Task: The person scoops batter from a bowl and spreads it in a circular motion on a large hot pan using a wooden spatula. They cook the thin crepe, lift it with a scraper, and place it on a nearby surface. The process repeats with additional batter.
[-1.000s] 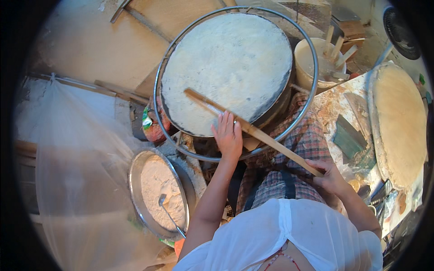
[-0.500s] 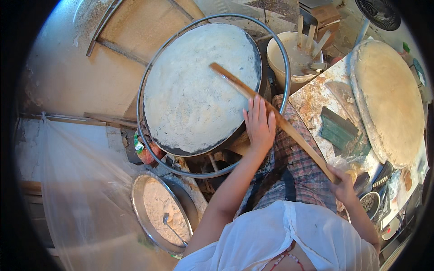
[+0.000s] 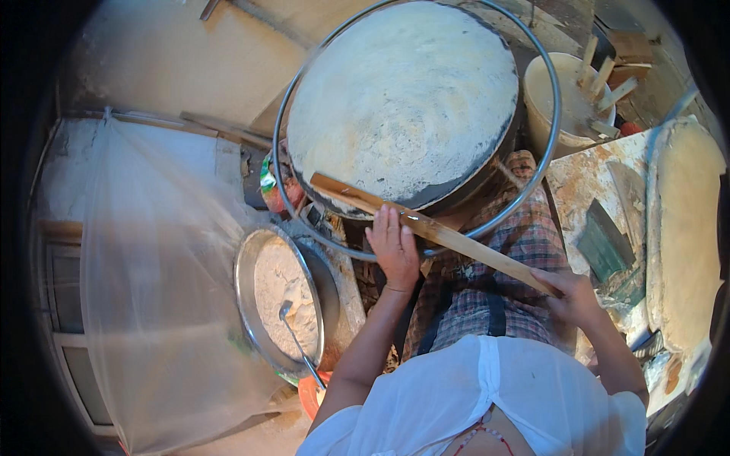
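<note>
A long wooden scraper (image 3: pixel 464 242) slants across my front, its flat brown tip over the near edge of a round black griddle (image 3: pixel 511 140). A thin pale layer of batter (image 3: pixel 403 99) coats most of the griddle's top; a dark band shows along the near rim. My right hand (image 3: pixel 572 296) is wrapped round the scraper's near end. My left hand (image 3: pixel 394 251) has its fingers stretched out, laid flat against the scraper further toward its tip.
A metal hoop (image 3: pixel 553 83) rings the griddle. At left stand a steel basin (image 3: pixel 245 285) of pinkish batter with a ladle (image 3: pixel 293 327) and a hanging plastic sheet (image 3: pixel 152 289). Rightward are a bucket (image 3: pixel 540 83) with wooden sticks and a table bearing a stack of round flatbreads (image 3: pixel 688 235).
The scraper's tip has come from the griddle's middle to its near left edge. Both hands moved with it, the left hand leftward. The view has shifted, so the griddle sits higher.
</note>
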The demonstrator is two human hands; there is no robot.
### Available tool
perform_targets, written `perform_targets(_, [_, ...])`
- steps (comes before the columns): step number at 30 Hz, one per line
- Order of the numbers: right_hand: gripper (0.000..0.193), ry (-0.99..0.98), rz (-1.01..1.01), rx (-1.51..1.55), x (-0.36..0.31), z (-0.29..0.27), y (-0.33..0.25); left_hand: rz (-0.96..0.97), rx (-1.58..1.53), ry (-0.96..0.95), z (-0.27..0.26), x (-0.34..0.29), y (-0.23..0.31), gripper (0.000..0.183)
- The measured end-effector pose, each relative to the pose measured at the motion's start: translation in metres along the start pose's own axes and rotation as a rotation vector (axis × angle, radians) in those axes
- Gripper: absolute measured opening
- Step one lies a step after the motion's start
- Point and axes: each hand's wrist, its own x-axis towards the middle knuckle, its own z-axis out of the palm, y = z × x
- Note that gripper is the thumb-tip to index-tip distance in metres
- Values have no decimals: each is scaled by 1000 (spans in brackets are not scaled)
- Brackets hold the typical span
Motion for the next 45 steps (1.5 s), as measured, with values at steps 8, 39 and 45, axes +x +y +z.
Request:
perform_targets(8, [59, 527, 350, 376, -52, 7, 18, 455, -231, -333, 93, 146, 139, 55])
perform_targets(39, [62, 390, 301, 338, 66, -6, -21, 367, -250, -225, 90, 214, 38, 65])
perform_targets(45, [57, 397, 355, 404, 130, -44, -32, 279, -173, -237, 116, 286, 52, 62])
